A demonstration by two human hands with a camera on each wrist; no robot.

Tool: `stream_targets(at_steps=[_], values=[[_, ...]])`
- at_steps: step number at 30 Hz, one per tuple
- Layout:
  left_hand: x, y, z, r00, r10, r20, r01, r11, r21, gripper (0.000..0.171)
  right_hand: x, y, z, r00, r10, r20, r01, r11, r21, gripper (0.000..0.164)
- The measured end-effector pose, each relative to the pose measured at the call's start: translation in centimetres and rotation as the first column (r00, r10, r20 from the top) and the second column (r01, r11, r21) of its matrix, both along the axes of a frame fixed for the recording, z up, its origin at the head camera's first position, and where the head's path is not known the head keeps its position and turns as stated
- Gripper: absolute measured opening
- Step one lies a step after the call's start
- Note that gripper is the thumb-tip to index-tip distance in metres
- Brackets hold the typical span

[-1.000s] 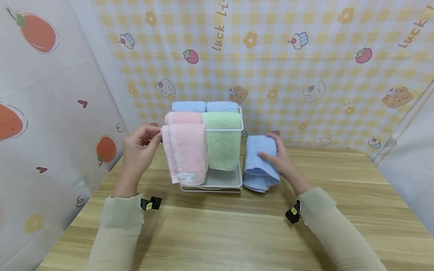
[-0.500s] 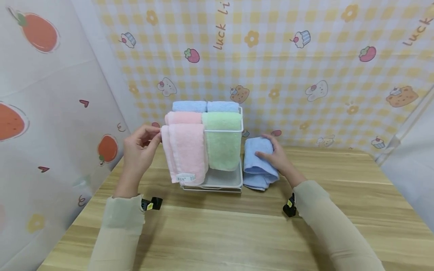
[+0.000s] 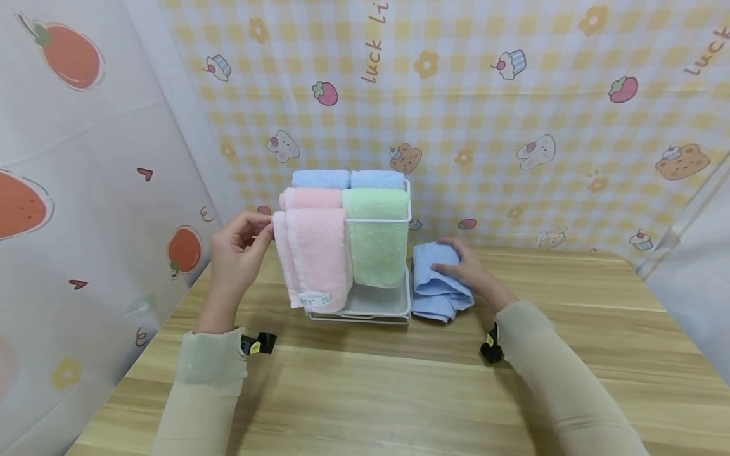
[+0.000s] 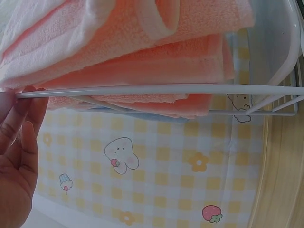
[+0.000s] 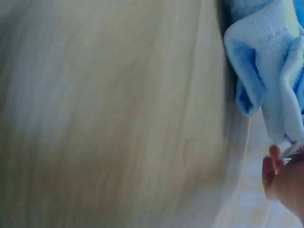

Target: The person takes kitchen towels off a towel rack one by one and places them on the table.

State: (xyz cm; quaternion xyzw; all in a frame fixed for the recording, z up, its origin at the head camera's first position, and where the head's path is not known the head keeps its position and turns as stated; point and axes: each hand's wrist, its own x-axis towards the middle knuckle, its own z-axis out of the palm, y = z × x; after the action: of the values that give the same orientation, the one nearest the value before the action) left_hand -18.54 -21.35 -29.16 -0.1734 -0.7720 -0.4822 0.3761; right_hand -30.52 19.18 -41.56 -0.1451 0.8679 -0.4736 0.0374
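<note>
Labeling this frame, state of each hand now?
Left hand: closed, pinching the white rack beside the front pink towel.
Right hand: closed, holding the rightmost blue towel.

Beneath the left hand and right hand, wood-grain tabletop; spreads well past both. Behind them, yellow-checked cloth; hangs, shows printed cupcakes, bears and flowers. Left of the left hand, white cloth; carries orange-red fruits and small red hearts.
</note>
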Motion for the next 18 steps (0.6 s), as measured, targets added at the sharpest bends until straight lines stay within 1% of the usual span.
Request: stream_targets(at_steps=[4,5,8,10,14,18], values=[[0.0,0.0,0.0,1.000,-0.006,0.004,0.006,1.000,-0.001,0.007,0.4,0.4,0.2,0.999,-0.012,-0.046,0.017,0.992,0.128,0.070],[0.0,0.0,0.0,1.000,-0.005,0.005,0.005,1.000,-0.001,0.007,0.5,0.5,0.3,0.998,-0.010,-0.066,0.021,0.987,0.162,0.070],[0.1,0.1,0.1,1.000,0.001,0.012,-0.001,1.000,0.004,0.007,0.9,0.6,0.5,0.996,-0.005,-0.092,0.028,0.968,0.248,0.073],[0.1,0.1,0.1,1.000,0.007,0.017,-0.007,1.000,0.008,0.007,1.1,0.7,0.6,0.996,0.000,-0.090,0.027,0.955,0.295,0.077],[0.1,0.0,0.1,1.000,0.009,0.023,-0.009,1.000,0.010,0.007,1.5,0.8,0.7,0.999,0.000,-0.044,0.016,0.929,0.370,0.085],[0.2,0.1,0.1,1.000,0.008,0.021,-0.008,1.000,0.004,0.006,1.9,0.9,0.6,1.000,0.014,0.001,-0.013,0.909,0.416,0.090]])
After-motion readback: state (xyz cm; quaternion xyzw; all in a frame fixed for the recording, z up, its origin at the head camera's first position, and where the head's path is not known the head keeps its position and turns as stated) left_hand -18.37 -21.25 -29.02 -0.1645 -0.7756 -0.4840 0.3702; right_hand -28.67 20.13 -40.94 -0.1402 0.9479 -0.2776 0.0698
